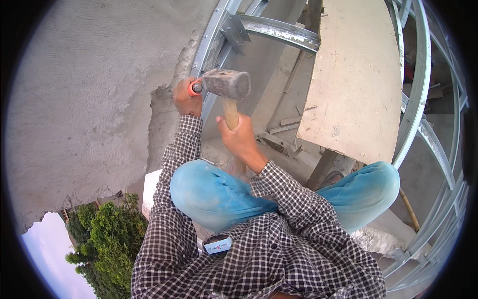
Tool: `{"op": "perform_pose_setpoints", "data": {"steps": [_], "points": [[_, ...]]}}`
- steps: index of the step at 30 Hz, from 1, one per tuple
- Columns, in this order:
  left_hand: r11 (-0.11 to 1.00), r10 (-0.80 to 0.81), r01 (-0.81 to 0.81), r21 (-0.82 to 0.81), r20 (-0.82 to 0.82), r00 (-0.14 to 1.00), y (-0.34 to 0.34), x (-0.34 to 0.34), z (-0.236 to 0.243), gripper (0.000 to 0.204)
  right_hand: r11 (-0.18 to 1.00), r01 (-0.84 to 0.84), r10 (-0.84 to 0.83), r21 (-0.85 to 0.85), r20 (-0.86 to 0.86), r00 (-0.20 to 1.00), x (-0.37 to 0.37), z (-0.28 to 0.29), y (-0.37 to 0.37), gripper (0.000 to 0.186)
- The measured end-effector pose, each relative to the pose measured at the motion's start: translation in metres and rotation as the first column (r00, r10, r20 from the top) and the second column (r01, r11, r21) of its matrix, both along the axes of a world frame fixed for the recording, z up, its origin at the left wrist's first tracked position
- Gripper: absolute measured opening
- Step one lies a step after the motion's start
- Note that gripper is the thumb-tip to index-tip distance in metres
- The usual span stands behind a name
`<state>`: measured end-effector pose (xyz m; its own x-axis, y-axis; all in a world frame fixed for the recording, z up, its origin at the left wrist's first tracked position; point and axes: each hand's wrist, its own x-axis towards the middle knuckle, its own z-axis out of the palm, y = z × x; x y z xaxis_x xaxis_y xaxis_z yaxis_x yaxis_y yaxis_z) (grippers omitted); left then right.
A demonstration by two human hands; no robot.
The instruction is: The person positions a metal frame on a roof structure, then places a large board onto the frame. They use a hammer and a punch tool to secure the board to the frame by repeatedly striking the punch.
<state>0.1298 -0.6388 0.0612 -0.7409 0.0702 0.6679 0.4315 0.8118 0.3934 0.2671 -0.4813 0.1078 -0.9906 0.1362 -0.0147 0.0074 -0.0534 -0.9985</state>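
Note:
My left hand (185, 99) grips a chisel (196, 88) with an orange guard and a round metal end, at the broken edge of a grey plastered surface (84, 89) beside a metal channel. My right hand (239, 134) is closed on the pale wooden handle of a sledgehammer (225, 81); its heavy grey head is beside the chisel's end, though I cannot tell whether they touch. Below both hands are my blue-trousered knees, bent wide apart.
Curved steel framing (420, 84) runs along the right and across the top. A large pale board (356, 74) lies at the upper right, with debris and offcuts (291, 122) lower down beside it. Green trees (102, 241) and sky show at the lower left.

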Motion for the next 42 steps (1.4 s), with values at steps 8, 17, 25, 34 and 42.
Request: {"op": "perform_pose_setpoints", "data": {"steps": [8, 17, 25, 34, 42], "points": [[0.999, 0.047, -0.046, -0.010, 0.058, 0.997, -0.025, 0.003, -0.009, 0.016, 0.964, 0.092, -0.111, -0.248, -0.065, 0.992, -0.004, 0.069, 0.049, 0.029], [0.998, 0.007, -0.007, 0.064, 0.002, 1.000, -0.014, 0.006, 0.007, 0.011, 0.799, 0.112, -0.128, -0.591, 0.015, 0.992, -0.018, 0.056, 0.017, 0.024], [0.999, 0.001, -0.002, 0.037, 0.033, 0.999, -0.021, 0.007, 0.002, 0.012, 0.961, 0.012, -0.026, -0.277, -0.046, 0.999, -0.024, 0.050, 0.025, 0.023], [0.998, 0.005, -0.009, 0.055, 0.060, 0.998, 0.002, 0.004, 0.010, 0.011, 0.877, 0.185, -0.282, -0.444, -0.163, 0.945, -0.028, 0.046, 0.011, 0.020], [0.994, -0.008, 0.021, -0.108, 0.120, 0.993, -0.033, 0.003, -0.006, 0.011, 0.971, -0.163, 0.191, -0.174, 0.156, 0.969, -0.001, -0.039, -0.014, 0.020]]}}
